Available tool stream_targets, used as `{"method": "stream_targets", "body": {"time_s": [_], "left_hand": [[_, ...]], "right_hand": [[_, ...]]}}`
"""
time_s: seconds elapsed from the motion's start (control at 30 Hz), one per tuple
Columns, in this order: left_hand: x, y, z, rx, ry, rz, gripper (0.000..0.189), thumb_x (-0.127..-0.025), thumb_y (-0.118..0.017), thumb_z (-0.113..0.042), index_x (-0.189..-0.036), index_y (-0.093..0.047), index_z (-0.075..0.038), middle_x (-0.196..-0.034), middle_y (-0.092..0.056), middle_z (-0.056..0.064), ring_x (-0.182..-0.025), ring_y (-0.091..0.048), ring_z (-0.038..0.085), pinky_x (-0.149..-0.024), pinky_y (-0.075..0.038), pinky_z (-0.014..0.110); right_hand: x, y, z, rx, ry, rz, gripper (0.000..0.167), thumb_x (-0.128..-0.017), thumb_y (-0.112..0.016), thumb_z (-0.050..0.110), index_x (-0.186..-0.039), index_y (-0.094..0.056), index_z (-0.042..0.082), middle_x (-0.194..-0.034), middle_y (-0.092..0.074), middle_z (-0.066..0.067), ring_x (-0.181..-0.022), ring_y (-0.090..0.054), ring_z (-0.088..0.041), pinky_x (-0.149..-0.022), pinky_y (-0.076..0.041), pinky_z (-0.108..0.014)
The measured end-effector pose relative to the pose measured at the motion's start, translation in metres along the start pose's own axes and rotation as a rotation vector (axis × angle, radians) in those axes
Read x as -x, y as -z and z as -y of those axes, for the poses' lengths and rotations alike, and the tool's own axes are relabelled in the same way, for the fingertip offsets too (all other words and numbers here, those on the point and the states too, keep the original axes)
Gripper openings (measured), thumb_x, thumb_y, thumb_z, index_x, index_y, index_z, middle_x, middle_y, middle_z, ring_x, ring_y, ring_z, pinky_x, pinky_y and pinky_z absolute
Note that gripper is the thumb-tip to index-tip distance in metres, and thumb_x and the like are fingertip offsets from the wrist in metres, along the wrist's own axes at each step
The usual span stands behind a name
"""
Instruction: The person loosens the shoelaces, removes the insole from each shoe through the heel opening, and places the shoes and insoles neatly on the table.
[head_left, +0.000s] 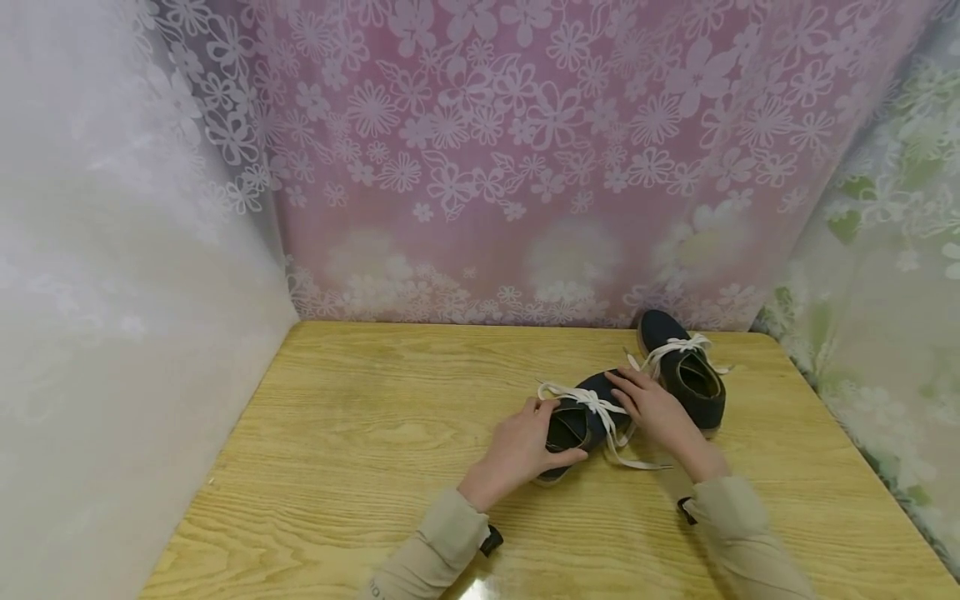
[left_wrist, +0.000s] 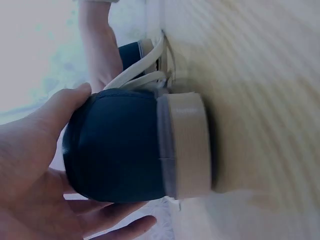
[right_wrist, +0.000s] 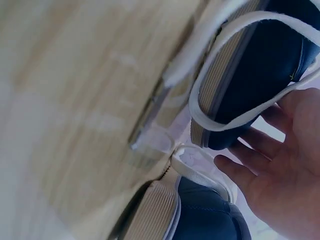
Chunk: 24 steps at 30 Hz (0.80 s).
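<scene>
A dark blue shoe (head_left: 600, 387) with white laces lies slantwise on the wooden table, its toe pointing to the far right. My left hand (head_left: 517, 450) holds its heel end, thumb on one side of the opening and fingers on the other. In the left wrist view the rounded heel (left_wrist: 120, 145) and tan sole (left_wrist: 189, 145) show close up. My right hand (head_left: 660, 412) rests on the toe with fairly straight fingers. The right wrist view shows those fingers (right_wrist: 255, 150) beside the shoe, under a looped lace (right_wrist: 200, 100). The thumb's contact there is unclear.
A matching dark shoe (head_left: 701, 404) with tied white laces stands just right of the first, near the table's back edge. Floral curtains (head_left: 487, 167) hang behind the wooden table (head_left: 337, 433), with pale cloth on both sides. A lace end trails on the table.
</scene>
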<state>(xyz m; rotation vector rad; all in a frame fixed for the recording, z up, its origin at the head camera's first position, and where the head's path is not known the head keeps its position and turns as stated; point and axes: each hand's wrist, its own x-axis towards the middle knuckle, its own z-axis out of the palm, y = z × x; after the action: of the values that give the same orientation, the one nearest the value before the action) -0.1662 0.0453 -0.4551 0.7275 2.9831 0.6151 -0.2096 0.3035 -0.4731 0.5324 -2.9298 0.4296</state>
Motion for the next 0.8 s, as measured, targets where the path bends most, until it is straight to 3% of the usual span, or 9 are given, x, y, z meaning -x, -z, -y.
{"method": "stream_targets", "body": {"time_s": [0.27,0.67,0.8], "left_hand": [[0.002,0.009,0.010,-0.088,-0.068,-0.021,0.082,-0.087,-0.066,-0.068,-0.148,-0.052,-0.015,-0.134,-0.064,0.010,-0.102,-0.070,0.025,-0.076,-0.059,0.036],[0.005,0.014,0.023,-0.024,-0.099,0.035,0.075,-0.092,-0.067,-0.054,-0.152,-0.044,-0.015,-0.133,-0.060,0.010,-0.108,-0.066,0.025,-0.084,-0.057,0.039],[0.006,0.016,0.029,-0.005,-0.122,0.068,0.074,-0.093,-0.066,-0.052,-0.154,-0.042,-0.016,-0.137,-0.058,0.010,-0.114,-0.064,0.026,-0.091,-0.055,0.041]], "right_hand": [[0.007,-0.001,0.008,0.019,-0.010,-0.050,0.042,-0.106,-0.056,0.021,-0.143,-0.056,0.002,-0.144,-0.050,-0.028,-0.130,-0.048,-0.050,-0.103,-0.042,-0.063],[0.017,-0.005,0.020,0.060,-0.016,-0.125,0.039,-0.100,-0.067,0.023,-0.133,-0.064,0.002,-0.120,-0.057,-0.025,-0.109,-0.057,-0.044,-0.090,-0.048,-0.058],[0.019,-0.003,0.022,-0.001,-0.006,-0.089,0.043,-0.101,-0.065,0.025,-0.136,-0.060,0.002,-0.132,-0.054,-0.028,-0.116,-0.056,-0.048,-0.091,-0.048,-0.060]]}}
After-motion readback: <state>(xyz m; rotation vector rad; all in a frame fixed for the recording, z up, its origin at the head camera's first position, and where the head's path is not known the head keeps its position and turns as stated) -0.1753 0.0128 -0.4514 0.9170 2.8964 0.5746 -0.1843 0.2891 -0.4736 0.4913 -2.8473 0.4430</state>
